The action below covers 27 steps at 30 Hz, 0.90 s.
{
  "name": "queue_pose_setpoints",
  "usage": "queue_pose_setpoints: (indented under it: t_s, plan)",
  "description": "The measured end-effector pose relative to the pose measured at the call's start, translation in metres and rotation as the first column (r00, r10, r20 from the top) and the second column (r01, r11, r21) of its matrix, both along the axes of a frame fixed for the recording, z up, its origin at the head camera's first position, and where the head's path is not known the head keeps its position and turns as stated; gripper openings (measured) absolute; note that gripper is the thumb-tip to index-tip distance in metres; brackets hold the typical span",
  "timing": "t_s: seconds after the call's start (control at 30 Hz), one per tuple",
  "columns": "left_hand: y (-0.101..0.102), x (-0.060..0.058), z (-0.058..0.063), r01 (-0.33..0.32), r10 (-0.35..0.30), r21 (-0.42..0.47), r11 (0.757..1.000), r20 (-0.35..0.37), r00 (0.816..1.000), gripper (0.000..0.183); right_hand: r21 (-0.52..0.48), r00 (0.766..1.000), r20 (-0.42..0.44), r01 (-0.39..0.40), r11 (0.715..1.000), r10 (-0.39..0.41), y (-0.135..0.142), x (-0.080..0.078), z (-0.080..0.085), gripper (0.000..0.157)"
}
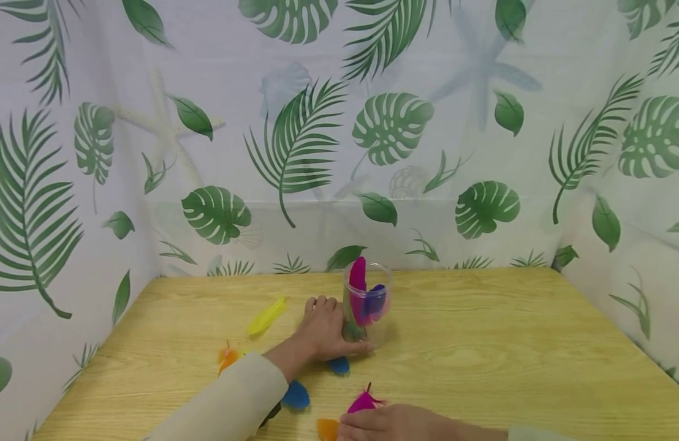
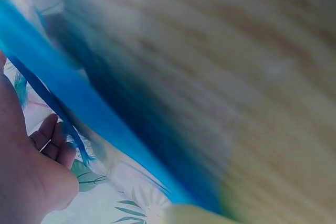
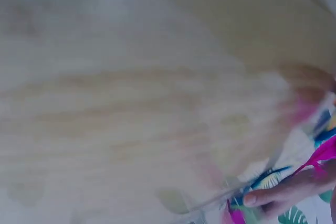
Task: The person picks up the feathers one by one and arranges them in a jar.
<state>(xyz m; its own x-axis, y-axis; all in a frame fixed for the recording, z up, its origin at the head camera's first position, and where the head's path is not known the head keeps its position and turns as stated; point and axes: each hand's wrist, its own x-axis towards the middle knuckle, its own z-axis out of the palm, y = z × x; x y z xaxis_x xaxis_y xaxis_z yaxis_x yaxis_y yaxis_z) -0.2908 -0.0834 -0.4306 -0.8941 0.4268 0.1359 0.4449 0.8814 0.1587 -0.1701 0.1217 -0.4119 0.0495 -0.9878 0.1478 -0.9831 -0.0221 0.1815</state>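
A clear plastic cup (image 1: 380,334) stands upright near the table's back edge, with magenta, purple and green feathers inside. My left hand (image 1: 325,331) holds its lower left side, the thumb across the front. In the right wrist view the thumb of this left hand (image 3: 283,195) lies against the cup. Close to the front edge, my right hand (image 1: 394,422) is low over the table at a magenta feather (image 1: 363,402), covering its lower part; I cannot tell whether the fingers pinch it. An orange feather (image 1: 326,429) shows beside the fingertips.
Blue feathers (image 1: 295,395) lie by my left forearm, one near the cup. A yellow feather (image 1: 266,316) lies left of the cup, and an orange feather (image 1: 228,358) lies partly behind the left sleeve. A leaf-patterned curtain (image 1: 317,153) borders the wooden table (image 1: 510,343).
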Motion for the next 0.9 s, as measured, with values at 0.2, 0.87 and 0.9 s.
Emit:
queue_pose_setpoints:
  t_s: [0.2,0.87,0.9]
  plan:
    - [0.000,0.000,-0.001,-0.001,0.001,0.003,1.000,0.004,1.000,0.095,-0.249,0.999,-0.018,-0.039,0.968,0.035,-0.007,-0.001,0.017,0.057]
    - [-0.002,0.000,0.003,0.012,-0.017,-0.103,0.995,-0.048,0.999,0.074,-0.419,0.498,0.867,0.730,0.540,-0.001,-0.019,-0.012,0.076,0.022]
    - [-0.001,0.000,0.003,0.013,-0.016,-0.090,0.996,-0.041,0.999,0.076,-0.397,0.455,0.890,0.760,0.514,0.014,-0.018,-0.014,0.081,0.024]
